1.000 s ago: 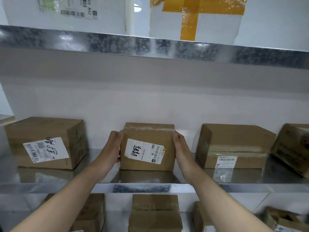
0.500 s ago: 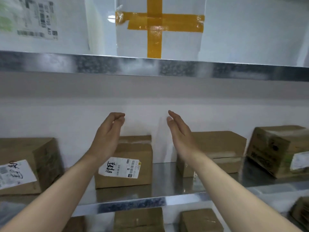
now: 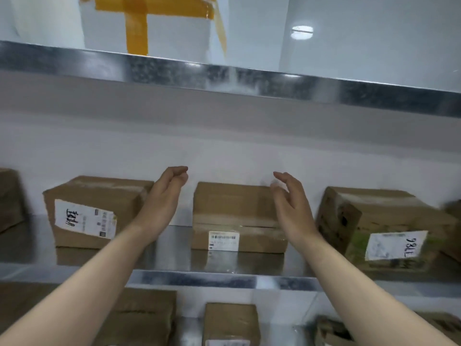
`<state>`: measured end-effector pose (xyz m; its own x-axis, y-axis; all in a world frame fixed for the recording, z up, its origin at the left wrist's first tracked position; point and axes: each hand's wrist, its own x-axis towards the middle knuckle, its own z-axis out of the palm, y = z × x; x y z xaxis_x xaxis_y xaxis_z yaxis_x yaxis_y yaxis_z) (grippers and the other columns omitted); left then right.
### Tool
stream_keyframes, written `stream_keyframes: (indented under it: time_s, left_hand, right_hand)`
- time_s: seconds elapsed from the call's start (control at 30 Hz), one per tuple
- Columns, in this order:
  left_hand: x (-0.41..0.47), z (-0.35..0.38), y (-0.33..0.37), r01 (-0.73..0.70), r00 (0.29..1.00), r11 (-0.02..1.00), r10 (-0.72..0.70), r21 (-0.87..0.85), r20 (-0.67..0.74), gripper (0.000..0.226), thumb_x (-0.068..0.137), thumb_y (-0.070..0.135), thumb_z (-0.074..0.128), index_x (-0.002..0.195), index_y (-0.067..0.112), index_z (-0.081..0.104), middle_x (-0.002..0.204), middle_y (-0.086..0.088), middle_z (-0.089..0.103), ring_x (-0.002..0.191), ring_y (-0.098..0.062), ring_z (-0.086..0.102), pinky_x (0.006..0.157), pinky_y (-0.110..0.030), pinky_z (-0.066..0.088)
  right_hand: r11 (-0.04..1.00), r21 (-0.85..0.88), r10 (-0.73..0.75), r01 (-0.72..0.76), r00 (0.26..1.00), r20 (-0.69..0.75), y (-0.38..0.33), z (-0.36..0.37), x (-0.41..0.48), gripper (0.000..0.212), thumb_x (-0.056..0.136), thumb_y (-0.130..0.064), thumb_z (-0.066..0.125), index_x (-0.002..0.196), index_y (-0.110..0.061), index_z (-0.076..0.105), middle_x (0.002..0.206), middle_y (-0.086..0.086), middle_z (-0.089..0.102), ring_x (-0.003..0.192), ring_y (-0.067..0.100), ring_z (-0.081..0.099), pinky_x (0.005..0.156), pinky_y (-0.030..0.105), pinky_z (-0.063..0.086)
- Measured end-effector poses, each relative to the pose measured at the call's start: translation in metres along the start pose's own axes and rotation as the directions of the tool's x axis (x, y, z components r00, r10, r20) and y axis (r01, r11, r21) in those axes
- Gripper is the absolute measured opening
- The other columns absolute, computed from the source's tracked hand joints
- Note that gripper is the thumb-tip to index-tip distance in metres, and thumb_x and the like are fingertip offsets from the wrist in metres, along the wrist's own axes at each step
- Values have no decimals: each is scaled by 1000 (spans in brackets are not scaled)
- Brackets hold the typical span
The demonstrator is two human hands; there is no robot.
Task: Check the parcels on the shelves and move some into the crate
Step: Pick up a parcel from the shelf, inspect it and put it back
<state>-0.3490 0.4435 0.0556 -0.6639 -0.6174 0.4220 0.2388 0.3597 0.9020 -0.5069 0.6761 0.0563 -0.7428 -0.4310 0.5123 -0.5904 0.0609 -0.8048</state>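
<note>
A plain cardboard parcel (image 3: 237, 216) with a small barcode label stands in the middle of the metal shelf (image 3: 224, 279). My left hand (image 3: 163, 201) hovers at its left, fingers loosely curled and holding nothing. My right hand (image 3: 290, 206) hovers at its right, fingers relaxed and apart from the box. Left of them sits a parcel with a handwritten label (image 3: 92, 213). On the right sits a tilted parcel marked 98LL (image 3: 381, 226). No crate is in view.
The upper shelf edge (image 3: 249, 78) runs above, carrying a white parcel with orange tape (image 3: 149, 23). Several more cardboard parcels (image 3: 230, 323) stand on the lower shelf. A white wall backs the shelves. Another box shows at the far left edge (image 3: 8, 198).
My hands let go of the handwritten-label parcel, rose, and shifted right. They now flank the plain parcel beside it. The view panned right too.
</note>
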Motion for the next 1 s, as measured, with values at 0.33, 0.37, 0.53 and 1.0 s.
stream_keyframes:
  time_s: [0.33,0.37,0.53,1.0]
  left_hand:
    - [-19,40,-34,224,973,974,-220,-42,76,28,113,28,44,133,22,62,123,4,76,115,-9,70,112,-37,48]
    - [-22,43,-35,227,971,973,-222,-44,85,27,113,26,42,131,25,63,119,8,77,113,-8,71,109,-34,49]
    - [-28,49,-31,210,976,975,-204,-72,80,35,112,23,42,135,41,61,122,13,76,114,-10,71,100,-34,52]
    - [-16,46,17,107,994,990,-109,-92,-14,53,86,47,50,137,56,59,144,-11,58,126,-33,63,109,-64,49]
  right_hand:
    - [940,191,276,-282,959,55,55,-10,-7,80,96,-41,76,162,-29,32,151,-11,54,135,8,56,118,37,46]
    - [929,214,295,-301,954,59,58,-8,-9,69,95,-39,77,155,-29,42,142,-12,63,126,6,62,112,35,51]
    - [925,270,277,-265,961,-5,59,-6,-9,35,95,-32,76,127,-35,62,120,-14,73,107,1,70,103,35,58]
    - [952,282,146,-120,986,-75,21,-53,5,42,86,-64,58,115,-38,75,127,2,69,110,19,70,98,48,59]
